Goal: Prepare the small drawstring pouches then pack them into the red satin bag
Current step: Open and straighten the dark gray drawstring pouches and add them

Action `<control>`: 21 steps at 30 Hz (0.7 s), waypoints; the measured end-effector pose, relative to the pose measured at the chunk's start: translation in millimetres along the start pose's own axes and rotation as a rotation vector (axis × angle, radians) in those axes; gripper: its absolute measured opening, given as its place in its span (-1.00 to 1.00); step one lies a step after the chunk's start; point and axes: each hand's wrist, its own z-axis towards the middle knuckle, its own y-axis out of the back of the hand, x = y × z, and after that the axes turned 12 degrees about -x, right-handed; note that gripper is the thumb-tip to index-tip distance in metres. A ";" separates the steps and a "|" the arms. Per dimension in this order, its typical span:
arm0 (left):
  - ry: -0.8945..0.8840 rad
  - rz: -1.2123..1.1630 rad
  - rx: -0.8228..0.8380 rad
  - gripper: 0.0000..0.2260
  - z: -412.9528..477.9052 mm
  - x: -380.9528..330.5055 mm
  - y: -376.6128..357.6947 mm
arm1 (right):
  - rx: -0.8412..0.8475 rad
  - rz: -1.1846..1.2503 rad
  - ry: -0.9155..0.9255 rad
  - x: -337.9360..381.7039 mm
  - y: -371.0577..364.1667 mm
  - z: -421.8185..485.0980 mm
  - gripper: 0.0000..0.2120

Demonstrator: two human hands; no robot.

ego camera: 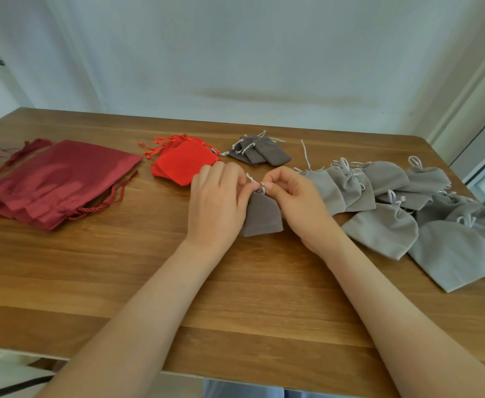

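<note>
**Step in hand: preparation of one pouch.**

A small dark grey pouch [261, 216] is held over the middle of the table [235, 297], directly in front of the person. Its pale drawstring [250, 179] is pinched at the neck from both sides. The left hand [216, 202] is closed down on the cord at the 9 o'clock side of the neck, fingers curled and fingertips brought together. The right hand [295, 202] is closed in the same way on the 3 o'clock side. Nothing else is held by either hand. The step is judged to be the drawing shut or knotting of the cord; which of the two cannot be told.

**Next move (judgement).**

The two cord ends are to be drawn apart, toward 9 and 3 o'clock, until the neck is fully gathered. The pouch is then to be carried toward 9 o'clock, where the red satin bags [54, 182] lie in a flat stack, well apart from the hands. One bag must be lifted from the stack and its mouth opened before anything can be packed. No bag is seen to be open.

**Appearance of the pouch.**

- The fabric is matte and velvet-like.
- The body is flat and appears empty.
- It narrows from a straight lower edge to a puckered neck.

Further dark grey pouches [260, 152] lie at 12 o'clock, bright red pouches [182, 165] at 11 o'clock, and larger light grey pouches [384, 228] from 2 to 4 o'clock.
</note>
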 end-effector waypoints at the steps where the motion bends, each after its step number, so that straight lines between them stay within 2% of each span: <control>1: -0.021 0.000 0.013 -0.83 -0.3 -0.9 -0.9 | -0.020 -0.013 0.004 -0.3 -0.2 0.4 -0.86; 9: -0.049 -0.051 0.111 -0.77 -2.6 -3.1 -6.1 | -0.067 -0.110 0.065 -2.1 -3.6 -0.4 -0.83; 12: -0.145 -0.059 0.139 -0.78 -2.3 -1.6 -8.1 | -0.094 -0.183 0.107 -3.1 -3.2 2.2 -0.78; 15: -0.300 0.089 0.161 -0.84 -2.3 3.4 -10.4 | -0.112 -0.268 0.147 -4.3 -2.9 3.8 -0.83; 21: -0.409 0.145 0.179 -0.90 -4.4 -2.7 -2.2 | -0.125 -0.445 0.235 -12.6 1.6 3.6 -0.82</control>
